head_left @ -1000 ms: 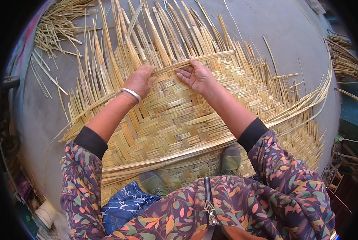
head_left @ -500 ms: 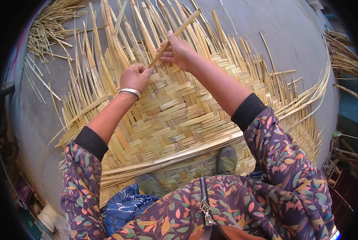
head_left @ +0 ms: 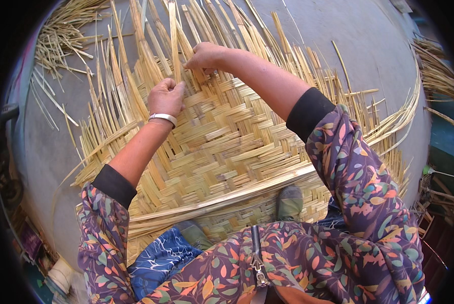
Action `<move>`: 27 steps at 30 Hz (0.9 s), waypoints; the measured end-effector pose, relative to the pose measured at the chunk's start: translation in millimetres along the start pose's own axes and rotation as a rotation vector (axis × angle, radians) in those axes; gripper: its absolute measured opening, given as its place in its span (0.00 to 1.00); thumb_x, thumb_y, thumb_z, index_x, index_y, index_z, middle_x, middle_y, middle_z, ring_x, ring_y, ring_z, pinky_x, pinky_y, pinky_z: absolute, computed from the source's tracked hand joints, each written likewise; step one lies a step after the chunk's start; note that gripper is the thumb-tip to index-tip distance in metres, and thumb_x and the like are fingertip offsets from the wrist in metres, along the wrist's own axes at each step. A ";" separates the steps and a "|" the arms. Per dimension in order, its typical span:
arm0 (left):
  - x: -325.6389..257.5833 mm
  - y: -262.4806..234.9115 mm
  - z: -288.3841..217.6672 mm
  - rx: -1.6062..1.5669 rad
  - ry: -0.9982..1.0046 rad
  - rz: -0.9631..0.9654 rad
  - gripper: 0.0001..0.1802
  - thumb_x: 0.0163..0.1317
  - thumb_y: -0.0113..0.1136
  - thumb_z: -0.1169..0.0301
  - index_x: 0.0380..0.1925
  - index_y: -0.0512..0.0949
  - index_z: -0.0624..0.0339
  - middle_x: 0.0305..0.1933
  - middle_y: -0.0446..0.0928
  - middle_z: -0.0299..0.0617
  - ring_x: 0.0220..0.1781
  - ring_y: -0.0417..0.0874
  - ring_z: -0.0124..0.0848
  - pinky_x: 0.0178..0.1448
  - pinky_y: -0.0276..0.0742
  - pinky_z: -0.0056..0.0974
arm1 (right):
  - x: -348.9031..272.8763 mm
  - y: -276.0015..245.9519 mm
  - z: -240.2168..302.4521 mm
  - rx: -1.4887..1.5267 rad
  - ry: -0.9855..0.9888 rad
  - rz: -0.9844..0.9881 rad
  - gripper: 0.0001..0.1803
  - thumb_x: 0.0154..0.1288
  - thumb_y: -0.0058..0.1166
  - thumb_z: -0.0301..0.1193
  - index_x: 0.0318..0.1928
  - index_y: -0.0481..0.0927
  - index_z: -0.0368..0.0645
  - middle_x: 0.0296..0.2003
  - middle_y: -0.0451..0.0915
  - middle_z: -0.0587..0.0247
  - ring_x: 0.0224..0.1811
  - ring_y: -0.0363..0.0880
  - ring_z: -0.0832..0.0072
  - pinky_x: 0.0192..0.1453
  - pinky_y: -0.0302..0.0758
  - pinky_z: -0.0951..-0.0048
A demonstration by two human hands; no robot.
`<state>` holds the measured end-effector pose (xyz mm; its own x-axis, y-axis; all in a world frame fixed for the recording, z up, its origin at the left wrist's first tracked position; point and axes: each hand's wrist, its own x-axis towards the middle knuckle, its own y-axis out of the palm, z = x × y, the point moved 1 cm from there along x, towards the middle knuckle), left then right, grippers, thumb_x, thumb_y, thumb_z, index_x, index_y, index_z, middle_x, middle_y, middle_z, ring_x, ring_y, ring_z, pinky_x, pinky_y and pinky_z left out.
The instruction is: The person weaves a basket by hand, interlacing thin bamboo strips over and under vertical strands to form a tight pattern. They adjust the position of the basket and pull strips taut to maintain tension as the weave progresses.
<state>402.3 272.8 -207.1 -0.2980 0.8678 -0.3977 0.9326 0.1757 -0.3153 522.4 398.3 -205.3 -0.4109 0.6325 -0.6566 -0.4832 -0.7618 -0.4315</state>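
Note:
A half-woven mat of split reed strips (head_left: 222, 147) spreads over the ground in front of me, its long loose ends fanning out at the far side. My left hand (head_left: 166, 99), with a silver bangle on its wrist, pinches the near end of one flat reed strip (head_left: 174, 43), which points away from me. Close to the right of that strip, my right hand (head_left: 205, 57) is closed, fingers curled down at the woven edge among the loose ends. Its own wrist and knuckles hide what those fingers grip.
A heap of loose reed strips (head_left: 67, 35) lies at the far left on the grey ground (head_left: 44, 131). Another bundle (head_left: 437, 68) is at the far right. My shoes (head_left: 289, 202) rest on the mat's near part, beside a long bundle of strips (head_left: 222, 198) crossing it.
The strip has swung from a rightward slant to nearly straight away from me. My right hand has let go of it and moved left, down to the weave; my left hand stays on its near end.

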 end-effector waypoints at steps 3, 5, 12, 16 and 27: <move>-0.8 -0.1 -0.7 -0.016 0.020 0.015 0.15 0.59 0.60 0.67 0.18 0.68 0.57 0.15 0.68 0.31 0.11 0.71 0.21 0.14 0.61 0.27 | 1.4 -0.4 -2.2 0.131 0.000 0.039 0.15 0.54 0.61 0.32 0.37 0.75 0.34 0.25 0.74 0.62 0.23 0.73 0.78 0.22 0.70 0.78; -0.4 0.4 -0.1 -0.027 0.024 0.019 0.15 0.59 0.60 0.67 0.18 0.68 0.57 0.15 0.69 0.32 0.11 0.71 0.21 0.14 0.61 0.27 | 2.8 -0.8 -4.7 0.194 -0.021 0.100 0.14 0.53 0.60 0.30 0.36 0.75 0.33 0.24 0.73 0.62 0.21 0.72 0.78 0.19 0.68 0.78; 2.5 5.2 1.0 -0.023 -0.013 0.026 0.13 0.58 0.58 0.67 0.19 0.69 0.60 0.15 0.72 0.35 0.14 0.76 0.24 0.18 0.70 0.30 | 2.4 0.1 -11.9 0.160 -0.017 0.052 0.14 0.53 0.60 0.28 0.39 0.76 0.34 0.26 0.75 0.63 0.23 0.73 0.78 0.22 0.68 0.79; 8.9 5.3 11.4 -0.040 -0.049 0.008 0.13 0.58 0.58 0.68 0.19 0.68 0.60 0.16 0.73 0.37 0.15 0.78 0.26 0.18 0.71 0.31 | -7.1 6.4 -17.3 0.251 -0.096 0.014 0.18 0.54 0.62 0.32 0.45 0.77 0.37 0.31 0.79 0.61 0.30 0.76 0.77 0.33 0.72 0.75; 20.3 14.2 14.7 0.103 0.021 0.161 0.07 0.58 0.57 0.70 0.27 0.73 0.62 0.19 0.74 0.36 0.16 0.75 0.23 0.18 0.70 0.29 | -30.8 11.0 -27.3 0.451 -0.122 0.118 0.22 0.61 0.56 0.43 0.49 0.76 0.40 0.37 0.79 0.60 0.41 0.76 0.74 0.47 0.72 0.69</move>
<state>406.4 286.1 -232.3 -0.1408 0.8907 -0.4322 0.9418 -0.0140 -0.3358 550.8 366.6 -206.8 -0.5575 0.5778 -0.5961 -0.7039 -0.7097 -0.0297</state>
